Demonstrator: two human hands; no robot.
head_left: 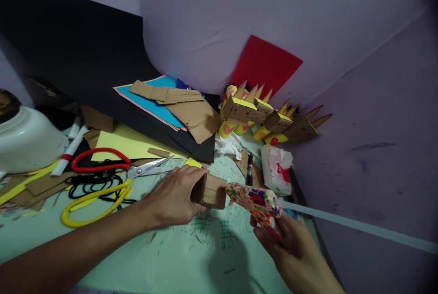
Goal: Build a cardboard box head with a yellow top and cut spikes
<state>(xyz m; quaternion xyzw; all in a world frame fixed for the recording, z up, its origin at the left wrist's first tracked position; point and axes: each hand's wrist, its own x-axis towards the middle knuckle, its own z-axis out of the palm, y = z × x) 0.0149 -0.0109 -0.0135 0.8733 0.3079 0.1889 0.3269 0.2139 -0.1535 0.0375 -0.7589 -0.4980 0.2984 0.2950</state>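
A: From the head camera, what are the hands on?

B: The left hand [174,198] has its grip clamped on a small cardboard box [209,190], fingers over the top and thumb at the near side, and the box rests on the pale green table [178,257]. The right hand [290,250] has its grip closed on a flowered sheet [256,203], held up with its left edge touching the box's right end.

A: So which step is that?

B: I judge it as the covering step: lining the flowered sheet up against the box. The next move calls for a steady box and a square edge before pressing the sheet on.

A: Anything close by?

B: Red-handled scissors [112,164] and a yellow cord [92,200] lie left of the left hand. A black marker [249,171] and a crumpled white bag [275,168] sit just behind the box. Finished spiked boxes [267,118] stand against the wall.
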